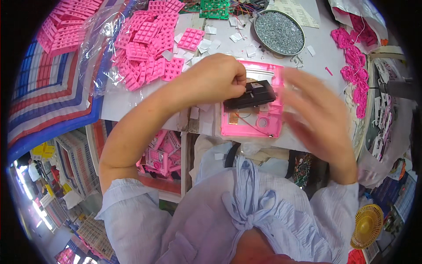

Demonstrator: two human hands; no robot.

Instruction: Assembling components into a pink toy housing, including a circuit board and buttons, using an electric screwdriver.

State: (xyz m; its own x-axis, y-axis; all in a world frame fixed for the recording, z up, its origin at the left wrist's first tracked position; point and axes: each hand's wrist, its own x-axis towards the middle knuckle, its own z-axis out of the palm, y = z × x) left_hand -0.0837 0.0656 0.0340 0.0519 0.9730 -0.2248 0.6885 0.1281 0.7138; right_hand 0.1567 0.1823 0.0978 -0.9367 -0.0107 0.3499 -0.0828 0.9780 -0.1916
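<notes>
In front of me on the table lies a pink plastic casing [250,130], its open inside facing up, with thin wires and a round ring moulded in it. A black plastic part [250,96] sits tilted over the casing's middle. My left hand [222,77] is closed, thumb and fingertips pinched at the upper left edge of this part. My right hand [317,112] is just right of the casing, blurred by motion, its fingers and thumb apart and nothing visible between them. A silvery rod [260,71] lies along the casing's far end.
Pink keypad-like pieces [147,46] are heaped at the far left, near small white squares [211,30]. A round tray of small metal screws [280,33] stands at the back right. Green circuit boards [214,9] lie behind. Bright pink cords [354,66] hang along the right edge.
</notes>
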